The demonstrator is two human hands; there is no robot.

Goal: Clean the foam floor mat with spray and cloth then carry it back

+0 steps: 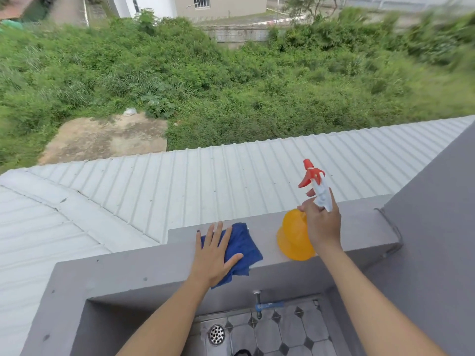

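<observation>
A blue cloth [243,249] lies on top of the grey parapet wall [144,268]. My left hand [214,255] rests flat on the cloth's left part with fingers spread. To the right stands an orange spray bottle [291,236] with a white and red trigger head [312,177]. My right hand [322,223] is closed around the bottle's neck below the trigger. The foam floor mat is not in view.
Beyond the parapet lies a white corrugated metal roof [205,181], then a drop to thick green bushes [231,80]. Below me is a tiled floor with a round drain [216,334] and a blue-handled tap [259,304]. A grey wall [434,227] rises at right.
</observation>
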